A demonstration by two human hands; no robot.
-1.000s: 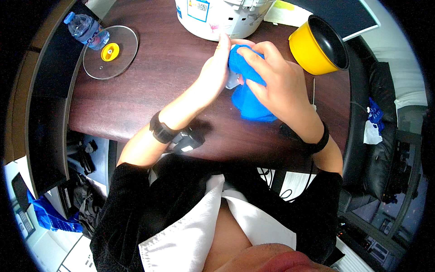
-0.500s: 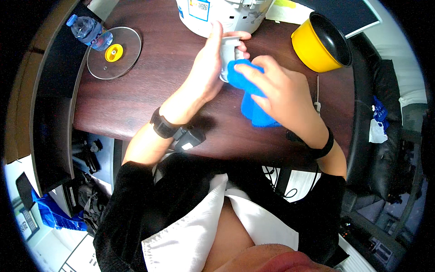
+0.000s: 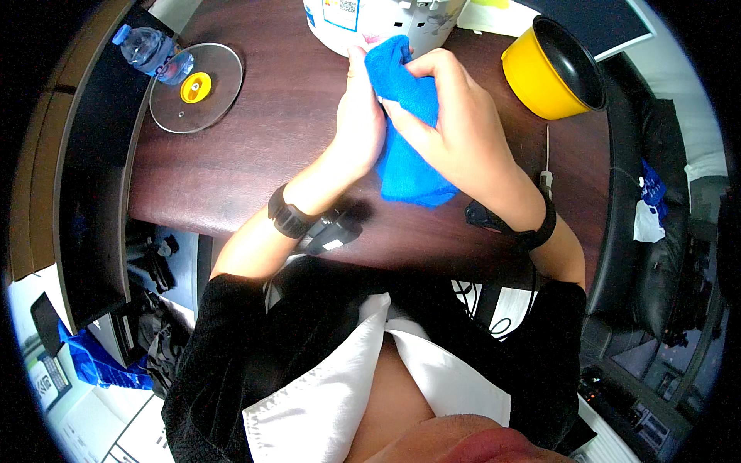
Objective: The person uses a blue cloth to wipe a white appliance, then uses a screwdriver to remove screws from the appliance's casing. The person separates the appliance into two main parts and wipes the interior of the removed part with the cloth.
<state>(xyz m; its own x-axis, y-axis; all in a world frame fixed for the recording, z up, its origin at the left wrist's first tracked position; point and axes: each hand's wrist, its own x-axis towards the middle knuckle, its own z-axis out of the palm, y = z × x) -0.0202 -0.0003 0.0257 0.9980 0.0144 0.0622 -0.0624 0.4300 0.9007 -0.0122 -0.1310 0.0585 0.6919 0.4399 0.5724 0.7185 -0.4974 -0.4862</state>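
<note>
A blue cloth (image 3: 407,166) hangs between both my hands above the dark wooden table (image 3: 255,147). My right hand (image 3: 455,131) grips the cloth's upper part from the right, fingers curled over it. My left hand (image 3: 363,123) presses against the cloth's left side, and whatever it may hold inside the cloth is hidden. Both wrists wear black bands. Just beyond the hands stands a white appliance (image 3: 370,19) at the table's far edge.
A round glass lid with a yellow knob (image 3: 195,86) lies at the left, a plastic water bottle (image 3: 150,52) beside it. A yellow pot with a dark inside (image 3: 554,76) stands at the right. A black chair (image 3: 664,231) is at the right edge.
Both hands have moved with the blue cloth up and toward the white appliance. The cloth now covers the small pale object seen between the hands earlier.
</note>
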